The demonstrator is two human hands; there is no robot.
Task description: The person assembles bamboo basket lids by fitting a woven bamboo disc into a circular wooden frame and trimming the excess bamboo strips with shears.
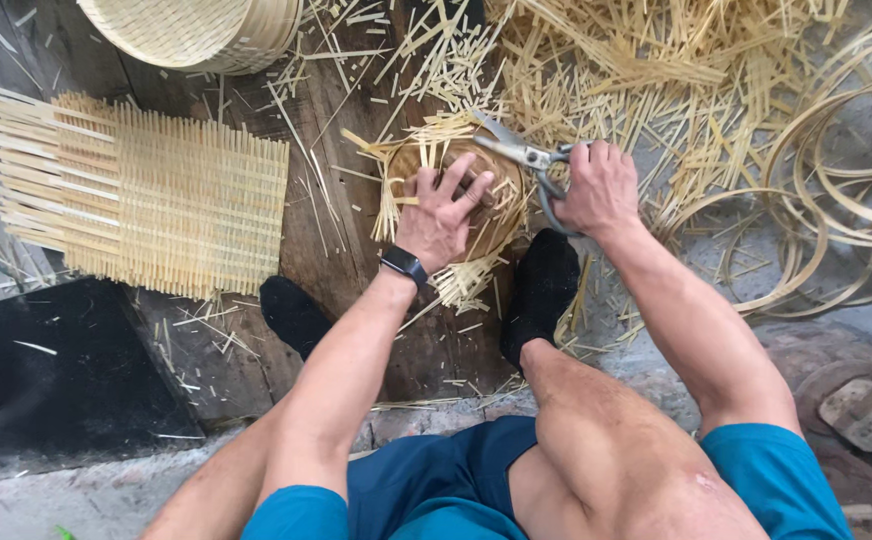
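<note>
Bamboo weaving station, seen from above by the seated worker. Left hand [439,212] lies spread, fingers splayed, pressing flat on a small round woven bamboo basket [476,215] that rests on the dark wooden board [356,260] between the worker's black-socked feet [541,285]. Hand is pressing, not clenched around anything. Right hand [598,188] is closed through the handles of metal shears [521,152]; blades point left across the basket's far rim, tips among the protruding strip ends.

Basket state: body appears woven and formed into a shallow round shape. Loose strip ends [461,285] project past the rim on the near side and on the left; the far side under the blades is partly hidden by hand and shears, so how much is already cut there cannot be told. Judged: trimming of the rim is under way, a good part of the circumference left.

Surroundings: flat rectangular woven bamboo mat [146,195] lies well to the left on the board, edges untrimmed. Finished round basket [196,30] at top left, partly out of frame. Heap of cut bamboo offcuts [636,70] behind the work. Coiled bamboo hoops [836,180] at right. Smartwatch [403,264] on left wrist.
</note>
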